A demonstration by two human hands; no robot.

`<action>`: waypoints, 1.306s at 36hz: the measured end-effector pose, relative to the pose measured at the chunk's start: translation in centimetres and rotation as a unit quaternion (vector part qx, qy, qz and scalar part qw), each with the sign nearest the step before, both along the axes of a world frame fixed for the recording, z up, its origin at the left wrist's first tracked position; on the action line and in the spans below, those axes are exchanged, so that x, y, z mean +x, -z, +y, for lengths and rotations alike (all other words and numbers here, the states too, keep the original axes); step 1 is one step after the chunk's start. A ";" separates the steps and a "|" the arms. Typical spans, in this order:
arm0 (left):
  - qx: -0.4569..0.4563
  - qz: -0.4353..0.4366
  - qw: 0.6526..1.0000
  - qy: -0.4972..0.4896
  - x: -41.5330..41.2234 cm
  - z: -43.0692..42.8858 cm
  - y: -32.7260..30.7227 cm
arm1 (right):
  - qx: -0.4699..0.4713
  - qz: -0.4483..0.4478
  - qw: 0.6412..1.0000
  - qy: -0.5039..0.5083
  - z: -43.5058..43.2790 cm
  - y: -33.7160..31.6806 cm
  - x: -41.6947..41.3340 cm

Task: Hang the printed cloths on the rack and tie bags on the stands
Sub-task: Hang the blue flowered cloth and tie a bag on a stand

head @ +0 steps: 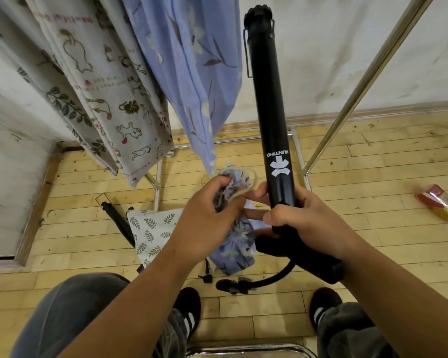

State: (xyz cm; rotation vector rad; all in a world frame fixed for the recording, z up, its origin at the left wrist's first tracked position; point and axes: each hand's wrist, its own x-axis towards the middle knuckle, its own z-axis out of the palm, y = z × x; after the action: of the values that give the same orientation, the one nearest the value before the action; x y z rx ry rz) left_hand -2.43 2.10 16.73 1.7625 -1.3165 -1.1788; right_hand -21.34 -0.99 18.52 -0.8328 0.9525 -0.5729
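Note:
My right hand (303, 215) grips the lower end of a black tubular stand (269, 104) that rises upright in front of me. My left hand (212, 215) holds the gathered mouth of a blue floral drawstring bag (238, 244), with its pale cord (246, 182) looped above my fingers right beside the stand. Three printed cloths hang from the rack: a leaf-print one at the far left (62, 107), a cream animal-print one (109, 99) and a blue floral one (192, 73).
A leaf-print bag (153, 231) lies on the wooden floor over another black stand (117, 218). The rack's chrome pole (373, 71) slants up at the right, its base bars (300, 156) on the floor. A red and yellow packet (440, 205) lies far right. My shoes (189, 311) stand below.

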 end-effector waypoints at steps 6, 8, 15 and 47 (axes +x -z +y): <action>-0.014 0.021 0.999 -0.041 -0.1 -0.1 -0.6 | -0.002 0.039 0.999 -0.013 0.3 0.0 0.1; -0.005 0.036 0.997 -0.064 -0.2 -0.2 -0.7 | 0.001 0.034 0.999 -0.030 0.4 -0.2 0.2; 0.026 0.095 0.992 -0.075 -0.4 0.1 -1.4 | -0.005 0.057 0.997 -0.048 0.6 -1.0 0.2; 0.078 0.117 0.990 0.016 -0.1 0.1 -1.7 | -0.015 0.115 0.993 -0.026 0.6 0.1 -0.5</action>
State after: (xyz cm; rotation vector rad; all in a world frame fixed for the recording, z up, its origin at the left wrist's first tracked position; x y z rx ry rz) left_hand -2.48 2.16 18.46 1.6551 -1.1429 -1.4927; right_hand -21.82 -0.37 18.46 -0.9624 1.1314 -0.4540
